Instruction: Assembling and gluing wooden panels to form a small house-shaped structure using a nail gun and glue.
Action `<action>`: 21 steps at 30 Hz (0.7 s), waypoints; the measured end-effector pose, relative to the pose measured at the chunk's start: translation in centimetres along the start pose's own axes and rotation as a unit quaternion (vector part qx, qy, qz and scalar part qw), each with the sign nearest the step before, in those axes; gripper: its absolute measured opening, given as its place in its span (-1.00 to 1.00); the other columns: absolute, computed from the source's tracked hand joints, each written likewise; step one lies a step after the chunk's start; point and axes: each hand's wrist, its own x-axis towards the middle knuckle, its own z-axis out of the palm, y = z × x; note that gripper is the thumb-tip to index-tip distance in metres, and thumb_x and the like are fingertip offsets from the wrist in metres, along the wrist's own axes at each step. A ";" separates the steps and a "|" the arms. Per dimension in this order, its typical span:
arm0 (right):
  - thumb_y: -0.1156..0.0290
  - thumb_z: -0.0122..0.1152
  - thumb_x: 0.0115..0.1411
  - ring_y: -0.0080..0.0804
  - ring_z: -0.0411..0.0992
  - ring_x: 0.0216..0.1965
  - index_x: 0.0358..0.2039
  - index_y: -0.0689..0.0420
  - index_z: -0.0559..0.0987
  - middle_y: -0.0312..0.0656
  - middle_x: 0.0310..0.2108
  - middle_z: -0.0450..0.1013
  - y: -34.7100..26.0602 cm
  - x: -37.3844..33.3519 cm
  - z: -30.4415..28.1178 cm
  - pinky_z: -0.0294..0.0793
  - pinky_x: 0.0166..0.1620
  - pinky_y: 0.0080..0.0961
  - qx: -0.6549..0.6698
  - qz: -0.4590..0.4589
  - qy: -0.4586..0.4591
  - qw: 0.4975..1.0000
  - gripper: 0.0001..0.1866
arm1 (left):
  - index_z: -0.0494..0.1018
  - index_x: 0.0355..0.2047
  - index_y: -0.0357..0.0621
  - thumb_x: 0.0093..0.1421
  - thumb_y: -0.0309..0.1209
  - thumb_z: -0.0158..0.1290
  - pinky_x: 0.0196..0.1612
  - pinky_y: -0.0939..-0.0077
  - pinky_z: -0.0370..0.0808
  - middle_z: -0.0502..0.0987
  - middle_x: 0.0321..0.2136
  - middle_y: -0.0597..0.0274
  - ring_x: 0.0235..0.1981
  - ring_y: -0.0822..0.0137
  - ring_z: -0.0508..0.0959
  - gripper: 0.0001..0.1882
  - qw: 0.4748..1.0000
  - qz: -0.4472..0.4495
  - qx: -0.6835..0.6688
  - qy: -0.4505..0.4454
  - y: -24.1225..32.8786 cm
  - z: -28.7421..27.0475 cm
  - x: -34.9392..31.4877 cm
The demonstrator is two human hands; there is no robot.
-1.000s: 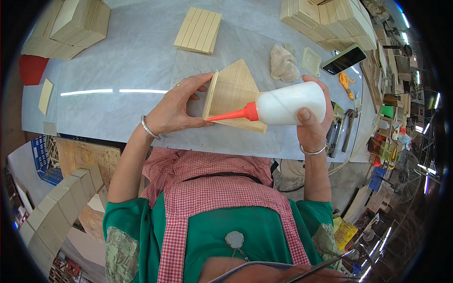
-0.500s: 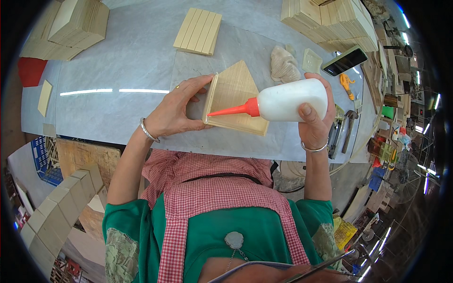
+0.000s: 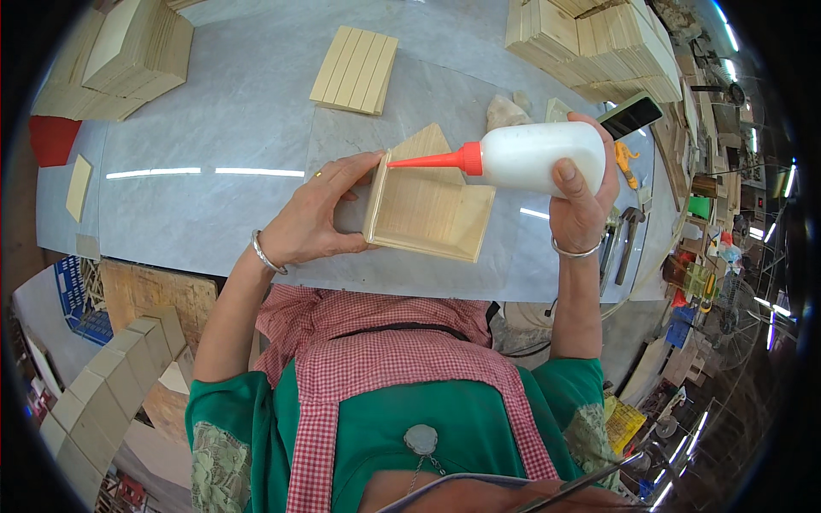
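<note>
My left hand grips the left side of a small wooden box with a pointed panel, fingers at its far corner and thumb at its near one. In my right hand is a white squeeze bottle, lying on its side with its red nozzle pointing left. The nozzle tip meets or hovers just over the edge of the box's left wall, close to my left fingertips; contact is too fine to tell. Whether any liquid is coming out cannot be made out.
Grooved wooden panels lie beyond the box. Stacks of boards stand at the far left and far right. A crumpled cloth, a phone, orange-handled scissors and a hammer lie to the right.
The bottle's nozzle has moved away from me, from the near end of the box's left edge toward its far end. The box has tilted, showing more of its inside.
</note>
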 end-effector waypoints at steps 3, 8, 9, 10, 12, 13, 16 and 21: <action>0.33 0.46 -0.08 -0.44 0.37 -0.11 0.04 0.25 0.35 -0.20 -0.12 0.36 0.1 0.4 0.0 0.37 0.00 -0.51 -0.004 -0.007 0.010 1.000 -0.31 | 0.13 0.25 -0.02 -0.26 -0.17 0.36 0.08 0.30 0.41 0.26 0.17 0.09 0.08 0.14 0.38 0.03 1.000 0.001 0.009 0.000 -0.2 0.1 0.0; 0.27 0.44 -0.09 -0.44 0.38 -0.13 0.04 0.26 0.35 -0.19 -0.13 0.36 0.2 0.0 -0.2 0.37 -0.03 -0.52 0.029 0.015 0.031 0.999 -0.29 | 0.14 0.25 -0.02 -0.27 -0.17 0.37 0.08 0.31 0.42 0.26 0.17 0.09 0.10 0.14 0.36 0.03 1.000 -0.010 0.002 -0.005 0.1 0.1 0.0; 0.24 0.43 -0.11 -0.45 0.38 -0.14 0.04 0.26 0.35 -0.20 -0.15 0.37 0.1 -0.5 -0.4 0.37 -0.04 -0.53 0.039 0.030 0.020 0.999 -0.28 | 0.14 0.25 -0.02 -0.27 -0.17 0.37 0.08 0.31 0.42 0.26 0.17 0.09 0.10 0.14 0.36 0.03 1.000 -0.012 0.001 -0.005 0.1 0.0 0.0; 0.22 0.43 -0.12 -0.46 0.39 -0.15 0.04 0.26 0.35 -0.21 -0.17 0.37 0.0 -0.9 -0.5 0.38 -0.06 -0.55 0.049 0.045 0.009 0.998 -0.27 | 0.13 0.25 -0.03 -0.26 -0.17 0.37 0.08 0.31 0.42 0.27 0.16 0.08 0.10 0.14 0.36 0.04 1.000 -0.010 0.001 -0.003 0.0 0.0 0.0; 0.21 0.44 -0.13 -0.48 0.39 -0.17 0.04 0.26 0.35 -0.23 -0.19 0.38 -0.3 -2.1 -0.5 0.38 -0.07 -0.56 0.030 0.049 -0.001 0.998 -0.25 | 0.13 0.25 -0.03 -0.26 -0.17 0.38 0.08 0.30 0.42 0.27 0.16 0.08 0.10 0.14 0.36 0.04 1.000 -0.007 -0.002 -0.005 0.0 0.0 0.0; 0.20 0.46 -0.15 -0.49 0.39 -0.18 0.04 0.26 0.35 -0.24 -0.21 0.38 -0.5 -2.6 -0.5 0.37 -0.08 -0.58 0.012 0.051 -0.012 0.999 -0.24 | 0.13 0.25 -0.03 -0.26 -0.17 0.38 0.08 0.30 0.42 0.27 0.15 0.08 0.10 0.14 0.36 0.04 1.000 -0.002 -0.002 -0.002 -0.1 0.0 0.1; 0.20 0.48 -0.17 -0.52 0.38 -0.19 0.03 0.25 0.36 -0.26 -0.23 0.39 -0.5 -3.6 -0.4 0.37 -0.10 -0.60 -0.003 0.061 -0.025 0.998 -0.23 | 0.13 0.25 -0.03 -0.26 -0.20 0.38 0.07 0.30 0.43 0.30 0.12 0.09 0.06 0.16 0.39 0.04 1.000 -0.004 -0.010 0.003 0.1 0.1 0.0; 0.23 0.50 -0.19 -0.53 0.38 -0.19 0.03 0.22 0.37 -0.27 -0.23 0.38 -1.0 -3.9 0.1 0.37 -0.10 -0.61 -0.020 0.057 -0.031 0.998 -0.24 | 0.13 0.24 -0.02 -0.29 -0.24 0.40 0.06 0.30 0.45 0.33 0.08 0.13 0.01 0.19 0.41 0.05 1.000 0.006 -0.005 0.014 0.0 0.3 -0.1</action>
